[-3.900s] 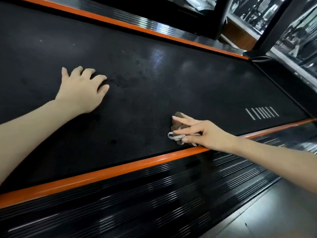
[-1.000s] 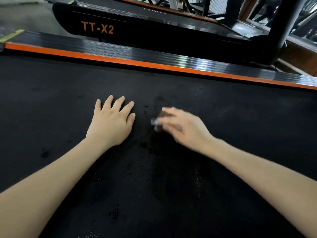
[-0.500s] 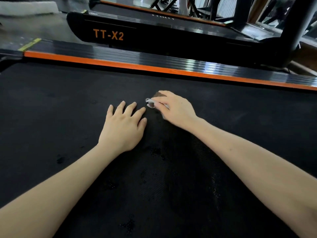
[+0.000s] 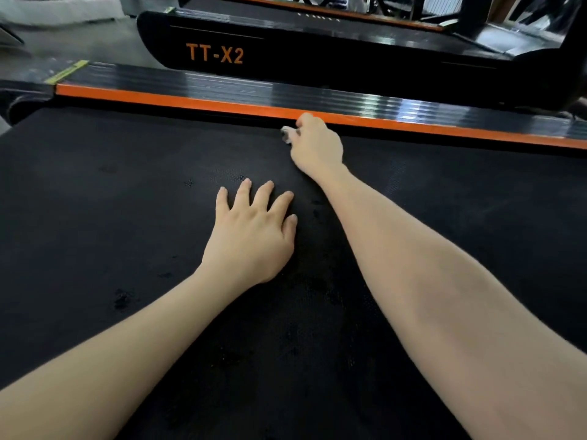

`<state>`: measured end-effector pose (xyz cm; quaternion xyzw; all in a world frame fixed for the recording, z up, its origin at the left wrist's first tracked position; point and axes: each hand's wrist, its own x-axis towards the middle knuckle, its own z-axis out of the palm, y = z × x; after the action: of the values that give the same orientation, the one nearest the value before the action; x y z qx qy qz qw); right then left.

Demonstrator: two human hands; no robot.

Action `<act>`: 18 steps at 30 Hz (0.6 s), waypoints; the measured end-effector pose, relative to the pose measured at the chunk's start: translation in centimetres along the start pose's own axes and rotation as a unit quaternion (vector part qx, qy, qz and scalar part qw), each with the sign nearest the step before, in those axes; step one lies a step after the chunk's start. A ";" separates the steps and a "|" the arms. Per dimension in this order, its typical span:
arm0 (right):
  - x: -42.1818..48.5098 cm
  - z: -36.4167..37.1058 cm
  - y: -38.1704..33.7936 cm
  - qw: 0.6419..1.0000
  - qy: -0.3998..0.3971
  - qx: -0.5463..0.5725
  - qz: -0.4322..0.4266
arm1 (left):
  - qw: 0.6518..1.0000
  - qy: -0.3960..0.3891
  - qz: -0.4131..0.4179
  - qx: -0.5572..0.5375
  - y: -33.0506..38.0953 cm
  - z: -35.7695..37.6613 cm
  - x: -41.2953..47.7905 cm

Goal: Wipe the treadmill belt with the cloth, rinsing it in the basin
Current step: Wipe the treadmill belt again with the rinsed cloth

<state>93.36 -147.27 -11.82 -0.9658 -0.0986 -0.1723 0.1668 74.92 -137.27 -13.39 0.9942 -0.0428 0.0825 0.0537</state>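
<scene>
Head view, looking down across the treadmill belt (image 4: 127, 201): black, finely dimpled, filling most of the frame.

Left hand (image 4: 254, 231): palm down on the belt near mid-frame. Fingers (image 4: 246, 192) released, straight and a little spread, thumb tucked alongside. Holds nothing. Forearm runs in from the lower left.

Right hand (image 4: 317, 146): reached out to the far edge of the belt, knuckles up. Fingers (image 4: 306, 122) clenched round the cloth (image 4: 286, 134). Only a small pale, blurred wad of it pokes out at the hand's left side; the rest is hidden under the palm. The cloth sits on the belt just beside the orange strip (image 4: 190, 101), and the top of the hand overlaps that strip in the view. Whether it touches the strip cannot be told.

Belt surface: scattered darker damp spots (image 4: 122, 300), more between and below the two forearms.

Beyond the orange strip: ribbed glossy black side rail (image 4: 286, 90), with a yellow label (image 4: 66, 72) at its left end. Past that, grey floor (image 4: 95, 42) and a second treadmill (image 4: 317, 49), black, lettered "TT-X2" in orange on its side.
</scene>
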 end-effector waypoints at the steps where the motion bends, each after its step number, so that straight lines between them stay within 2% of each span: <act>1: -0.1 0.2 -0.5 1.000 -0.013 0.003 -0.026 | 1.000 -0.002 0.000 -0.003 0.0 -0.1 0.0; 4: -0.3 -1.2 2.2 0.997 -0.044 -0.008 -0.057 | 1.000 -0.007 -0.001 -0.015 -0.4 -0.3 -0.1; 7: -1.0 -3.9 8.0 0.997 -0.025 -0.077 0.011 | 1.000 -0.002 0.004 -0.020 -0.1 -0.3 -0.2; 9: -2.6 -5.0 9.2 0.995 -0.029 -0.096 0.022 | 1.000 0.002 -0.001 -0.013 0.1 -0.2 -0.1; 12: -5.1 -5.3 6.7 0.998 -0.023 -0.049 0.012 | 1.000 -0.003 -0.009 -0.009 0.2 -0.5 -0.1; 15: -8.9 -5.6 3.3 0.997 -0.051 -0.013 -0.057 | 0.999 0.005 -0.023 -0.043 0.0 -0.8 0.2; 18: -14.9 -7.4 2.0 0.989 -0.067 0.042 -0.121 | 0.990 0.054 -0.047 -0.118 -0.4 -1.5 0.4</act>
<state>77.96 -153.73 -11.28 -0.9483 -0.2329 -0.1216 0.1780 75.13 -136.70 -11.93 0.9758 -0.0020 0.1279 0.1771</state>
